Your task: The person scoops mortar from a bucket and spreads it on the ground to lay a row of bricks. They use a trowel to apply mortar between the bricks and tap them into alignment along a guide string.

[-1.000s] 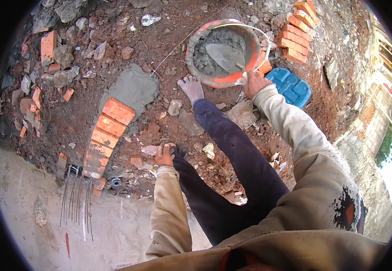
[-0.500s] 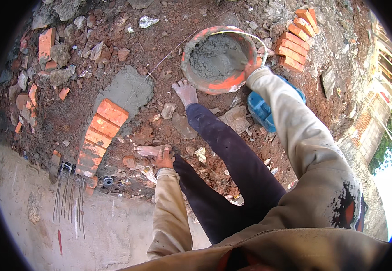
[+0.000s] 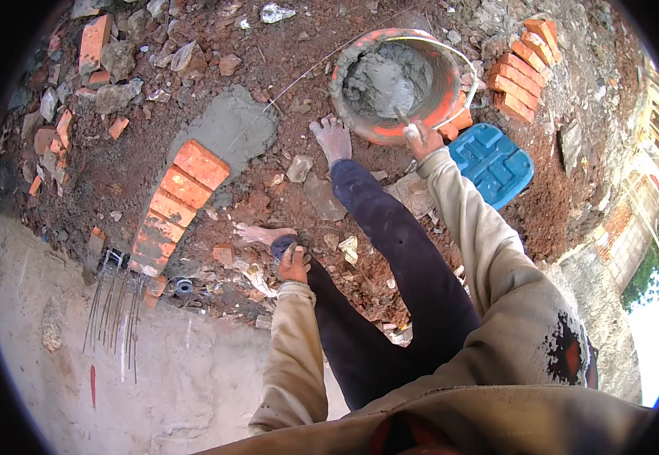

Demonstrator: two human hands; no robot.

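My right hand (image 3: 424, 141) is wrapped round the handle of a trowel (image 3: 401, 115), whose blade reaches into wet grey mortar (image 3: 375, 82). The mortar lies in an orange-red bucket (image 3: 379, 135) smeared with cement, its pale handle swung to the right side. My left hand (image 3: 294, 264) rests at my lower left leg with its fingers curled in; what they hold, if anything, is hidden. Left of my feet, a row of orange bricks (image 3: 180, 186) stands side by side, with a grey bed of mortar (image 3: 232, 125) spread past its far end.
A blue plastic container (image 3: 494, 163) lies right of the bucket. Beyond it, more bricks (image 3: 517, 82) are stacked on the soil. Rubble and broken bricks (image 3: 95, 44) cover the far left. Thin steel rods (image 3: 117, 315) stick out over a pale concrete surface (image 3: 41, 334). A string (image 3: 306, 74) crosses the soil.
My right hand has drawn back from the bucket's near right rim toward me, and the trowel handle now shows. The blue container is uncovered. The whole view has shifted slightly.
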